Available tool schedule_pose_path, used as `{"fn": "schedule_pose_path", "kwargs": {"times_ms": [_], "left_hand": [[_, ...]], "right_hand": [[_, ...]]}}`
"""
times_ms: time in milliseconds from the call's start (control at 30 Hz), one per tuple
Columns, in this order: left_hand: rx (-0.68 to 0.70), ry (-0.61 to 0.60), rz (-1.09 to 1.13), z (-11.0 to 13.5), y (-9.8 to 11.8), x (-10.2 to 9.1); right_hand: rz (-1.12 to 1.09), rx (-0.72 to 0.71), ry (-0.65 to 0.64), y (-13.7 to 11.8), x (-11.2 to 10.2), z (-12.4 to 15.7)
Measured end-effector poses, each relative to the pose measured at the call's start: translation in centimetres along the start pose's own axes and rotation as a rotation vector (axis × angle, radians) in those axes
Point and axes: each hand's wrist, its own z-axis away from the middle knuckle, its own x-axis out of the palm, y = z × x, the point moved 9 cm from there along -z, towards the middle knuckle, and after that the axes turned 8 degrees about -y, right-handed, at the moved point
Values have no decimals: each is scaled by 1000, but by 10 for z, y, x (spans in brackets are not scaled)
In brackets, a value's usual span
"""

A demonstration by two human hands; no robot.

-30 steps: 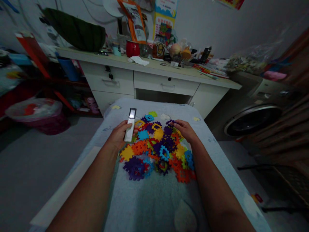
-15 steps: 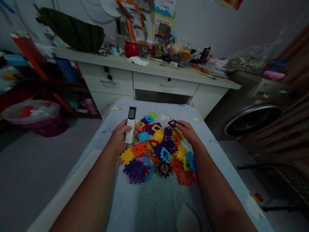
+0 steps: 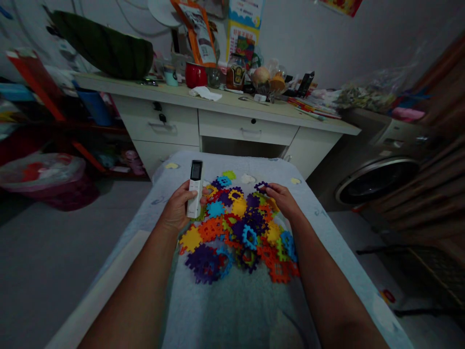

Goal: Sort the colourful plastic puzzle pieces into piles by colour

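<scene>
My left hand (image 3: pixel 179 206) is wrapped round a white remote control (image 3: pixel 195 191), its thumb on the front and its dark screen at the top. The remote stands nearly upright above the left edge of a heap of toothed plastic building pieces (image 3: pixel 239 207) in purple, yellow, orange, blue and green. At the heap's far right, my right hand (image 3: pixel 282 196) pinches a purple toothed piece (image 3: pixel 261 186) between thumb and fingers. Some of that hand's fingers are hidden. Nearest me in the heap lie a solid purple piece (image 3: pixel 201 261) and an orange window-like piece (image 3: pixel 280 271).
The pieces lie on a cloth-covered table (image 3: pixel 232 310). Behind it stands a white cabinet (image 3: pixel 156 116) whose top holds a red pot (image 3: pixel 196 75), a jar (image 3: pixel 236 72) and a watermelon-patterned object (image 3: pixel 105 46). A washing machine (image 3: pixel 378 160) is at right, a lined bin (image 3: pixel 47 182) at left.
The view has shifted slightly. Both hands stay almost where they were, the left still holding the remote control and the right still holding the purple toothed piece.
</scene>
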Motion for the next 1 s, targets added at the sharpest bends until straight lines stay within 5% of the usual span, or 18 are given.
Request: {"fn": "schedule_pose_path", "kwargs": {"times_ms": [300,533,733,1000], "left_hand": [[3,-11,-7,-2,1,4],[19,15,-33,0,2,3],[7,53,-45,-1,1,-6],[39,256,-9,-2,7,-30]], "right_hand": [[81,44,180,-1,-24,-5],[119,116,273,5,-43,-54],[24,246,349,20,-35,-92],[-60,339,404,45,-27,-110]]}}
